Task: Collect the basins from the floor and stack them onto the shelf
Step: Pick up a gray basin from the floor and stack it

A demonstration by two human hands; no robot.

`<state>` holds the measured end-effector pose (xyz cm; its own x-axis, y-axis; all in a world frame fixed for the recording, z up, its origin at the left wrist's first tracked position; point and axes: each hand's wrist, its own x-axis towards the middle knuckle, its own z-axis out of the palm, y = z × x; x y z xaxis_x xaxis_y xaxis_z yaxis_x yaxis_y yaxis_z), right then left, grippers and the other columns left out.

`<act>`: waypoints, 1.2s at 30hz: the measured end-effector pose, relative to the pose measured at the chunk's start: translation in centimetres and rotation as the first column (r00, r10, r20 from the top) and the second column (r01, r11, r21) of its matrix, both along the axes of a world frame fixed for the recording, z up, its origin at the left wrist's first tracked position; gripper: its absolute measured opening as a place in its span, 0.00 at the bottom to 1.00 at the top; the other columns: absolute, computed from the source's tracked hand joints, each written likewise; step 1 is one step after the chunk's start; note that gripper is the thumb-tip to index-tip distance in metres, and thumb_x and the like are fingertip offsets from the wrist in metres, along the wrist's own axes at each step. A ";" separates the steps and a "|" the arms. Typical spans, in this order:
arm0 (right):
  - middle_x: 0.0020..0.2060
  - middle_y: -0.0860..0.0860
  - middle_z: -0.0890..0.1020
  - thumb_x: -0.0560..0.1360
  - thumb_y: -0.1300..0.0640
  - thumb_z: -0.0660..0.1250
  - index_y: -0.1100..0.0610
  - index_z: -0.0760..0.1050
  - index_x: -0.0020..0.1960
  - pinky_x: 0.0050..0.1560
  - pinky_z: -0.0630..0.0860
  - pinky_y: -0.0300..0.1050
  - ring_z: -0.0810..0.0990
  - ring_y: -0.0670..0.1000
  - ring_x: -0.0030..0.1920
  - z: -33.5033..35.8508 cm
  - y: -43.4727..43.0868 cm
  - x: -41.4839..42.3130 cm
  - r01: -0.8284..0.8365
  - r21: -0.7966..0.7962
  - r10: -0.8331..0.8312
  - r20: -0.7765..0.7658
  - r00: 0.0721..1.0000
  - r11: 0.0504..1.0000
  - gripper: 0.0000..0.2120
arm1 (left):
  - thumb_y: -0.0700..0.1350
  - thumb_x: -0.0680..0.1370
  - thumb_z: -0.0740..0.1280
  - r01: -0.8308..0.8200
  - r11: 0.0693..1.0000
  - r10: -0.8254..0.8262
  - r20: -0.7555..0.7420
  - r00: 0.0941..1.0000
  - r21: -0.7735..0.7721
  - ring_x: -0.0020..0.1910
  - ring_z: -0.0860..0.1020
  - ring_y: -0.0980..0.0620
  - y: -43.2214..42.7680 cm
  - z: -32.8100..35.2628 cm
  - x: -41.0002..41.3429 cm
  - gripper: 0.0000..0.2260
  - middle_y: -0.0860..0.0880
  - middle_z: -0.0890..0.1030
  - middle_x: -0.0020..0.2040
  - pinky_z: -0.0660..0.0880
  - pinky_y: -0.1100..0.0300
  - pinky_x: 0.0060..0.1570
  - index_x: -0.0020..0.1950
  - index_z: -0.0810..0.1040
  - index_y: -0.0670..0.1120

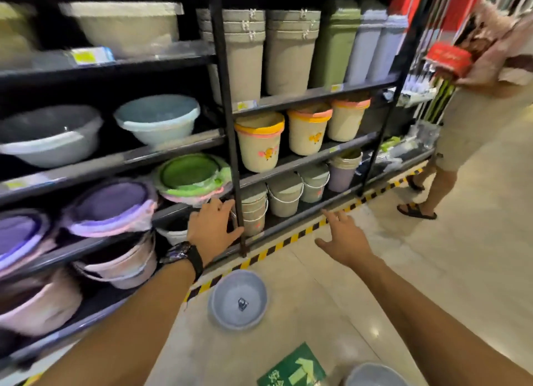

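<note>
Grey-blue basin (237, 299) on floor near shelf (230, 126); second basin (375, 375) at near right edge. Both uncollected. Left hand (215, 227) and right hand (343, 238) spread wide, empty.

Both bare arms reach forward and down from the lower edge of the view. The left hand (215, 227) is palm-down, fingers loosely spread and slightly curled, holding nothing — a dark watch bands its wrist. The right hand (343, 238) is also empty, its grip slack — fingers extended, thumb splayed left.
</note>
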<state>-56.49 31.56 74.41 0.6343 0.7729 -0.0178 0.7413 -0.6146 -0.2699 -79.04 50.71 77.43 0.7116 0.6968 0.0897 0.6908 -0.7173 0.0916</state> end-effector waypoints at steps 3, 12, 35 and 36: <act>0.72 0.54 0.66 0.75 0.42 0.68 0.52 0.57 0.78 0.65 0.72 0.53 0.67 0.56 0.71 0.0 3.0 -1.2 -0.070 -0.022 0.070 0.003 0.998 0.997 0.37 | 0.60 0.78 0.65 -0.100 0.995 0.100 0.001 0.995 -0.028 0.69 0.72 0.44 1.6 -0.5 -3.8 0.31 0.47 0.71 0.72 0.74 0.46 0.62 0.79 0.64 0.52; 0.74 0.53 0.65 0.76 0.44 0.68 0.49 0.56 0.79 0.66 0.72 0.54 0.65 0.56 0.72 -3.1 13.2 -2.3 -0.156 -0.083 0.154 -0.038 0.987 0.984 0.36 | 0.62 0.78 0.65 -0.233 0.971 0.229 -0.065 0.971 -0.051 0.67 0.71 0.45 11.0 -5.8 -8.7 0.30 0.47 0.72 0.68 0.74 0.48 0.60 0.77 0.66 0.53; 0.67 0.63 0.70 0.76 0.54 0.70 0.58 0.61 0.78 0.65 0.71 0.57 0.71 0.64 0.66 -42.8 30.0 4.4 0.041 -0.285 -0.160 -0.410 0.898 0.958 0.34 | 0.58 0.80 0.65 -0.166 0.847 0.007 -0.301 0.954 -0.505 0.69 0.71 0.41 29.4 -44.0 0.2 0.30 0.42 0.70 0.72 0.73 0.43 0.63 0.78 0.63 0.48; 0.67 0.63 0.69 0.76 0.54 0.70 0.58 0.60 0.78 0.66 0.71 0.57 0.71 0.64 0.67 -46.4 30.2 4.7 0.031 -0.298 -0.158 -0.414 0.897 0.954 0.34 | 0.58 0.80 0.65 -0.176 0.839 0.001 -0.322 0.947 -0.515 0.69 0.71 0.40 29.3 -47.6 0.6 0.30 0.42 0.68 0.72 0.73 0.43 0.63 0.79 0.61 0.49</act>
